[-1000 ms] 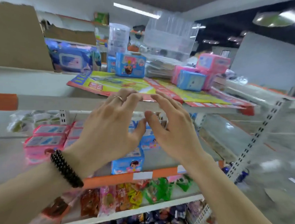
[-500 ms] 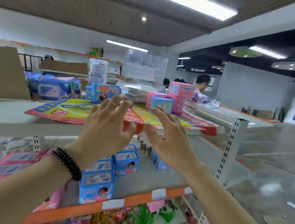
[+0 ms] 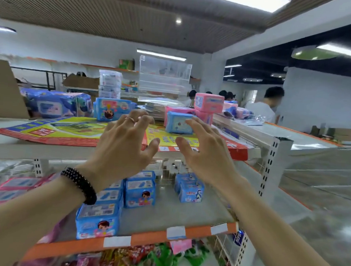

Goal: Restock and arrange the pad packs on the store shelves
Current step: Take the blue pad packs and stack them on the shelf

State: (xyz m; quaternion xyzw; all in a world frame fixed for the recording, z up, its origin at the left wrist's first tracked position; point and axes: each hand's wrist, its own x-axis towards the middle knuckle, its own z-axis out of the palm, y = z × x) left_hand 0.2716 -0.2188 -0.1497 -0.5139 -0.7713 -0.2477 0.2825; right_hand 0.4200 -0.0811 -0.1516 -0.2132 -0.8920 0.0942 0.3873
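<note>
My left hand [image 3: 121, 146] and my right hand [image 3: 206, 152] are raised side by side in front of the top shelf [image 3: 49, 151], fingers spread, both empty. Just beyond my right fingertips a small blue pad pack [image 3: 178, 123] stands on the top shelf, in front of stacked pink pad packs [image 3: 209, 103]. Another blue pad pack [image 3: 113, 109] stands further left behind my left hand. On the middle shelf [image 3: 167, 215] below my hands stand rows of blue pad packs [image 3: 140, 191], with pink pad packs [image 3: 13, 188] at the left.
A yellow-and-red flattened carton [image 3: 50, 130] lies over the top shelf. Large blue wipe packs [image 3: 57, 104], clear plastic boxes [image 3: 164, 76] and brown cardboard [image 3: 3, 89] stand behind. Snack bags [image 3: 155, 254] fill the lower shelf. A person [image 3: 266, 108] stands at the far right; aisle floor [image 3: 318, 199] is right.
The view has tilted upward and my hands have risen from the top shelf's front edge toward the blue pack on top. Both hands stay empty with fingers spread wider.
</note>
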